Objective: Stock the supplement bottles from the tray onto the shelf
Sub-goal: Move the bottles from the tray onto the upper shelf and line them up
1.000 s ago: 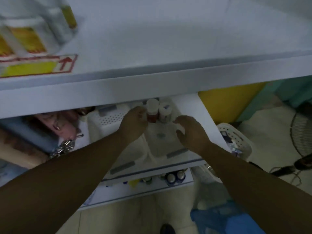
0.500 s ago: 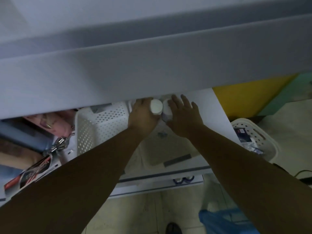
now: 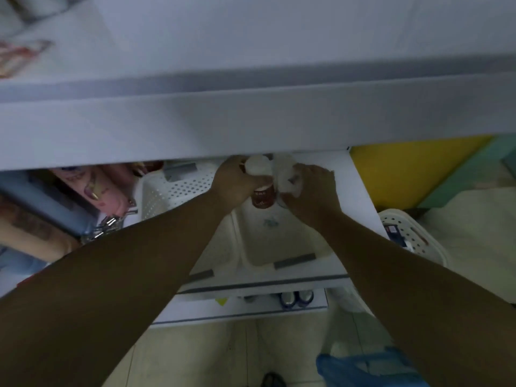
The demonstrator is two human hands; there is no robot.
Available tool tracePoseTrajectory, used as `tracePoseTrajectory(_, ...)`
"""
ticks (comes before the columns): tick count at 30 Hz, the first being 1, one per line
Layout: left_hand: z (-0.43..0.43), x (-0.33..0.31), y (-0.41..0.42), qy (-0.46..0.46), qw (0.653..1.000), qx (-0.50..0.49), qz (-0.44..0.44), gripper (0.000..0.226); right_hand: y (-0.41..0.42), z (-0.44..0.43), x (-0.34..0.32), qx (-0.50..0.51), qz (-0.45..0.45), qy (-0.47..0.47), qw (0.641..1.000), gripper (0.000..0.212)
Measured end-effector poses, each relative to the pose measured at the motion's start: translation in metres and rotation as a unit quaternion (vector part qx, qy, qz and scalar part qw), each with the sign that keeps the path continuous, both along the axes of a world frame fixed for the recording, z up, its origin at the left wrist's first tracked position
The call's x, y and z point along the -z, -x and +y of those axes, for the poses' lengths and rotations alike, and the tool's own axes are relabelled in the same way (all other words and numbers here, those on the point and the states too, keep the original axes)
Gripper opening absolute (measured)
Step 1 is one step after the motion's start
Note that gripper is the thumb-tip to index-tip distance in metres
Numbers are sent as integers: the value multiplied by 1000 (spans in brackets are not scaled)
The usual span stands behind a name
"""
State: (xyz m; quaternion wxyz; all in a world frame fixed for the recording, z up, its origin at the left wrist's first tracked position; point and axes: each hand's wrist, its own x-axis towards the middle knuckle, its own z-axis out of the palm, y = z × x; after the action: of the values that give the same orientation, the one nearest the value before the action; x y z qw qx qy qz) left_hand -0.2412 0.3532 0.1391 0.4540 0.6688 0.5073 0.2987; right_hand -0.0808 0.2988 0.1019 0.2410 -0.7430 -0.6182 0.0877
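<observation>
Your left hand (image 3: pixel 234 182) grips brown supplement bottle with white cap (image 3: pixel 264 196), fingers curled round it. Your right hand (image 3: pixel 312 191) holds white supplement bottle (image 3: pixel 290 182), blurred, fingers wrapped on it. Two bottles, side by side, touching, at far end of white plastic tray (image 3: pixel 279 247), just under white shelf (image 3: pixel 251 121). White perforated basket (image 3: pixel 173 191) just left; contents hidden.

I see the upper shelf's front lip (image 3: pixel 251 121) close over the left hand (image 3: pixel 234 182) and right hand (image 3: pixel 312 191); a path upward opens only toward me. Above it the shelf top (image 3: pixel 279 37) lies open. The perforated basket (image 3: pixel 178 191) flanks the left hand; open white board (image 3: pixel 357 196) lies beyond the right. The brown bottle (image 3: pixel 262 196) and white bottle (image 3: pixel 287 181) fill the gap between them.
</observation>
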Motion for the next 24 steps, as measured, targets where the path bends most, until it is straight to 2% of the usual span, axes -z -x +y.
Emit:
tracePoseTrajectory(2,-9,-17,15,20,998,-8,-52,25,8,-17,-15,3,172,5,985,58)
tracePoseTrajectory(4,-23,-35,33,58,995,8,-83,22,21,-36,-31,7,284,9,959,52)
tracePoseTrajectory(7,-50,-57,70,106,987,29,-113,19,54,-61,-64,-4,368,13,930,47)
tracePoseTrajectory(9,-72,-71,100,127,985,43,-108,28,82,-78,-85,-24,405,29,913,38)
tracePoseTrajectory(12,-110,-93,154,129,985,40,-103,42,133,-108,-116,-64,432,75,897,29)
tracePoseTrajectory(15,-148,-126,213,70,993,27,-88,24,188,-135,-149,-113,439,79,888,17)
tracePoseTrajectory(17,-169,-152,254,36,997,15,-70,27,225,-148,-175,-143,414,67,897,20)
tracePoseTrajectory(20,-195,-195,313,34,996,-1,-86,37,279,-163,-217,-178,372,48,910,26)
tracePoseTrajectory(24,-217,-253,382,25,991,-14,-132,31,342,-171,-269,-240,395,31,886,23)
